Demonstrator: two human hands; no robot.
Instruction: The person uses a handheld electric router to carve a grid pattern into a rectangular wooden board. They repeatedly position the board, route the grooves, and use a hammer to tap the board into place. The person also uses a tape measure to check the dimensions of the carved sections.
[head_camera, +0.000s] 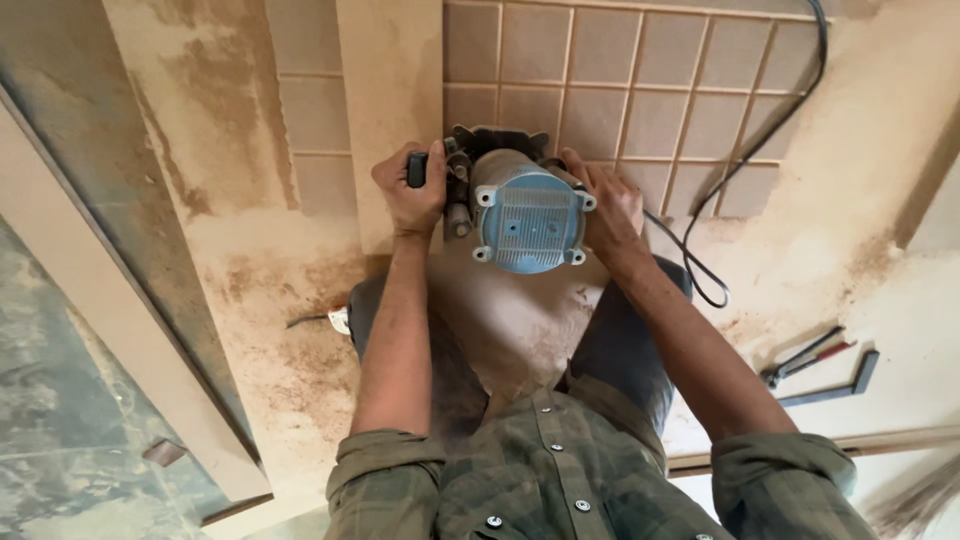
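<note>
Tool: a handheld router with a pale blue-grey cylindrical motor housing and a vented top cap (527, 222), standing upright on its dark base, held between both hands.
Tool position: on a tan board cut with a grid of square grooves (640, 110), at the board's near edge, just beside a plain flat strip of the same material (390, 110) that lies along the grid's left side.
Left hand (412, 195): fingers curled tight and pressed together around the black side handle (417, 168) on the left of the router; thumb lies over the top of the grip.
Right hand (610, 205): wrapped over the right side of the router; fingers bent and close together against the housing; the handle beneath is hidden, so the exact grip cannot be told.
Cable: a black power cord (715, 190) runs from the right of the router, loops near the right forearm and climbs across the grid to the top right corner.
Person: crouched over the work, knees either side of the tool, green checked shirt with rolled sleeves (550, 480).
Surface: floor and boards coated in brown sawdust (290, 330).
Other items: red-handled pliers (805, 357) and a dark L-shaped metal square (840, 385) lie well apart to the right; a long pale plank (110, 310) lies on the left.
</note>
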